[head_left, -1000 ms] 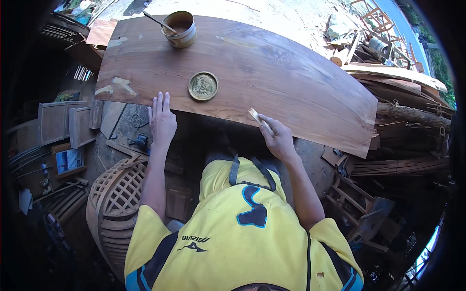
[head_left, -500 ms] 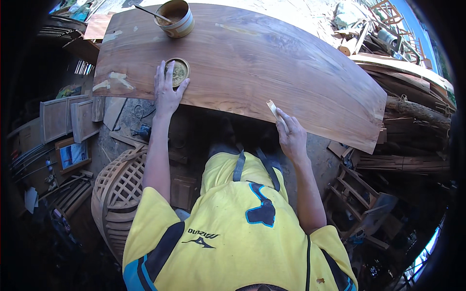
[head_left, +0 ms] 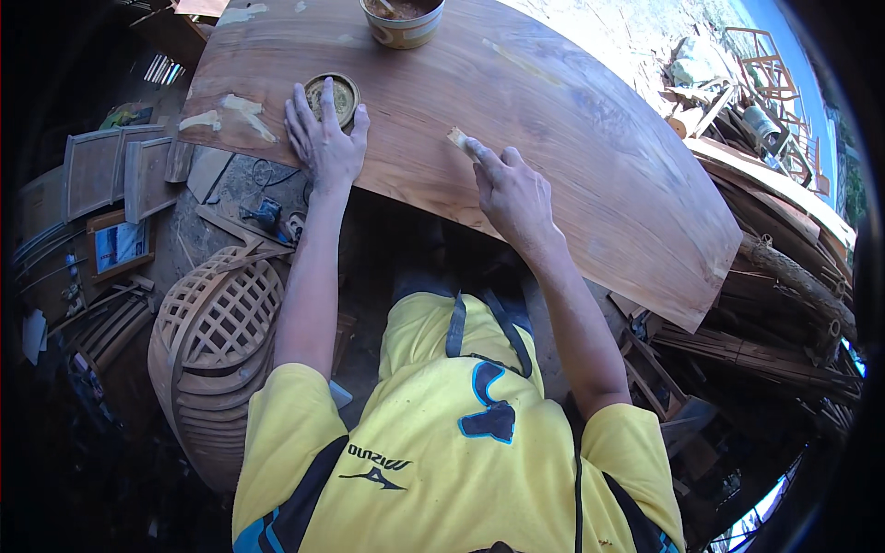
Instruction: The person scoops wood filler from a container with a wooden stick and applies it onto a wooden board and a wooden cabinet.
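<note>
A wide wooden board (head_left: 553, 138) with a curved far edge lies in front of me. My left hand (head_left: 329, 155) grips a shallow round tin lid (head_left: 347, 98) on the board's near left part. One finger reaches over its greenish, speckled inside, and the thumb sits by the right rim. My right hand (head_left: 516, 195) is closed on a small flat pale piece, like a wooden scraper (head_left: 455, 136), over the board's near middle. Its tip points away to the left, and I cannot tell whether it touches the wood. Pale filler patches (head_left: 247, 112) mark the board's left end.
A tub (head_left: 406, 32) of brownish paste with a stick in it stands at the far edge. Below left are a latticed wooden chair back (head_left: 230, 313), panelled wooden pieces (head_left: 92, 170) and a power tool (head_left: 267, 214). Stacked planks (head_left: 774, 198) and scrap wood crowd the right.
My right hand has moved left and farther over the board with the scraper. The left hand stays on the lid. The view has shifted, so the tub sits higher and farther right.
</note>
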Tool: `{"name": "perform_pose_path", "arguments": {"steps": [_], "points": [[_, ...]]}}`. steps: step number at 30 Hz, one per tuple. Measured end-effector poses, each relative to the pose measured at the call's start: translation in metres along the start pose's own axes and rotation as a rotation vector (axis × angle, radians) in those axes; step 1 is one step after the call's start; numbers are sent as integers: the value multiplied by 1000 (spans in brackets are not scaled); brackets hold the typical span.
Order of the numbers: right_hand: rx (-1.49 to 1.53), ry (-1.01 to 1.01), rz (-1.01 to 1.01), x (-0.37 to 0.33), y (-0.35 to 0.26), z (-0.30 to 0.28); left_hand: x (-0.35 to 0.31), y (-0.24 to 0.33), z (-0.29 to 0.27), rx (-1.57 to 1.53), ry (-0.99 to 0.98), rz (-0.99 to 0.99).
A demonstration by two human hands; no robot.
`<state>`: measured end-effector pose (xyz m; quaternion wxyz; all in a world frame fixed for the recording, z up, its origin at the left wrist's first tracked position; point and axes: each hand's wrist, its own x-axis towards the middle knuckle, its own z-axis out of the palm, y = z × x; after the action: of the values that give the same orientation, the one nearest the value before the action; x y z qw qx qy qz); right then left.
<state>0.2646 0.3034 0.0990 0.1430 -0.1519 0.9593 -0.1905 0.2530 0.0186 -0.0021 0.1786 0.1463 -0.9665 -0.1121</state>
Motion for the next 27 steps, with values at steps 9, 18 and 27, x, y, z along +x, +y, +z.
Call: {"name": "perform_pose_path", "arguments": {"steps": [9,18,27], "points": [[-26,-85,-33,45,-34,9,3,6,-8,-16,-22,-18],[-210,-215,32,39,-23,-16,5,4,-13,-5,-62,-35],[-201,-221,-37,74,-55,-3,5,2,-11,12,-71,-26]]}}
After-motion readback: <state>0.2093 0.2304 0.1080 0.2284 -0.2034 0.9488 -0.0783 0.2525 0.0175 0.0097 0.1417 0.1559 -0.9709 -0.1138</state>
